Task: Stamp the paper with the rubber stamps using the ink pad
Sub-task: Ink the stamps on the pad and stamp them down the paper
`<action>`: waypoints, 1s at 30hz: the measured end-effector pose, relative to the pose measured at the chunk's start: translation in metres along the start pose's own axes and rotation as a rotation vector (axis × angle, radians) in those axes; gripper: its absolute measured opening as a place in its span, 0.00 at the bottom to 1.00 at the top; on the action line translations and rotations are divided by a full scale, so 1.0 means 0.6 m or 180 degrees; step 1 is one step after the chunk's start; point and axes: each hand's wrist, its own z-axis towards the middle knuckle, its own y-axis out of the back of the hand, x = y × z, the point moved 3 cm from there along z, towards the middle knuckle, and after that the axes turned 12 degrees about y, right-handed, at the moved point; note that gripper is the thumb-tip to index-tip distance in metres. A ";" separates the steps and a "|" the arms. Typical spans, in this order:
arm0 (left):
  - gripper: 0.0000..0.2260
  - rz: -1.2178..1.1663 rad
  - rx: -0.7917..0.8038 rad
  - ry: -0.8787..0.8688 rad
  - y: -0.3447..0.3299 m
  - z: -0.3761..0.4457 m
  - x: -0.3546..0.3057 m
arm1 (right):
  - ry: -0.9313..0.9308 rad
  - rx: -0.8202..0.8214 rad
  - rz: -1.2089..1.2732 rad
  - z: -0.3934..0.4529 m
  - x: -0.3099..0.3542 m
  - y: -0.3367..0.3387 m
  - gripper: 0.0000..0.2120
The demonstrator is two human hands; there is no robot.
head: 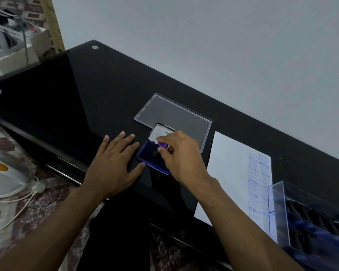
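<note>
An open blue ink pad [147,155] lies on the black glass table [90,98], its lid [159,132] raised behind it. My right hand [179,153] pinches a small purple-handled rubber stamp [162,145] over the pad. My left hand [115,165] lies flat on the table with straight fingers touching the pad's left edge. A white paper [229,173] lies to the right, carrying several blue stamped words along its right side.
A clear plastic lid [176,112] lies behind the ink pad. A clear box [309,218] holding several stamps stands at the right front, over the paper's corner. The table's front edge runs just below my left hand; a white wall stands behind.
</note>
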 end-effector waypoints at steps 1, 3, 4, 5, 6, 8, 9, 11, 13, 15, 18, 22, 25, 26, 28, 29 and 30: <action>0.36 -0.0004 -0.0004 0.0002 0.000 0.000 0.000 | 0.0004 -0.0011 0.0007 0.000 0.000 0.002 0.15; 0.36 0.0003 -0.0016 0.0012 0.000 0.000 0.000 | 0.0003 -0.0048 0.0022 -0.001 0.002 0.006 0.14; 0.36 0.0014 -0.0019 0.0014 -0.001 0.000 0.001 | -0.0010 -0.0047 0.0016 -0.001 0.002 0.007 0.13; 0.36 0.0023 -0.0022 0.0014 -0.002 0.000 0.001 | -0.0022 -0.0042 0.0011 -0.002 0.002 0.008 0.13; 0.36 0.0025 -0.0031 0.0012 -0.001 0.000 0.001 | -0.0024 -0.0048 0.0015 -0.002 0.002 0.007 0.13; 0.36 -0.0004 -0.0061 0.0006 0.000 0.000 -0.001 | -0.0017 -0.0068 0.0042 -0.002 0.003 0.008 0.13; 0.36 -0.0017 -0.0066 0.0005 0.001 -0.001 -0.001 | -0.0018 -0.0060 0.0049 -0.001 0.003 0.008 0.14; 0.36 -0.0015 -0.0054 0.0010 0.001 0.000 -0.001 | -0.0035 -0.0001 0.0042 0.002 0.003 0.009 0.14; 0.36 0.0035 -0.0028 0.0027 -0.001 0.002 0.000 | -0.0041 0.0067 0.0029 0.004 0.004 0.009 0.15; 0.36 0.0081 -0.0005 0.0036 -0.002 0.003 0.002 | -0.0045 0.0102 0.0033 0.004 0.004 0.009 0.15; 0.36 0.0083 -0.0004 0.0035 -0.003 0.003 0.002 | -0.0080 0.0025 0.0103 0.002 0.002 0.009 0.15; 0.36 0.0076 -0.0023 0.0032 -0.001 0.002 0.001 | -0.0081 -0.0047 0.0136 0.001 0.002 0.011 0.14; 0.36 0.0063 -0.0017 0.0027 -0.002 0.002 0.001 | -0.0076 -0.0011 0.0129 0.001 0.004 0.011 0.14; 0.36 0.0073 -0.0017 0.0026 -0.002 0.002 0.001 | -0.0084 0.0016 0.0126 0.002 0.004 0.011 0.14; 0.36 0.0092 -0.0010 0.0028 -0.002 0.002 0.001 | -0.0096 0.0032 0.0142 0.003 0.002 0.009 0.14; 0.36 0.0086 -0.0010 0.0029 -0.002 0.002 0.001 | -0.0094 0.0029 0.0140 0.004 0.002 0.009 0.14; 0.36 0.0065 -0.0015 0.0028 -0.001 0.002 0.001 | -0.0092 0.0042 0.0123 0.004 0.001 0.008 0.14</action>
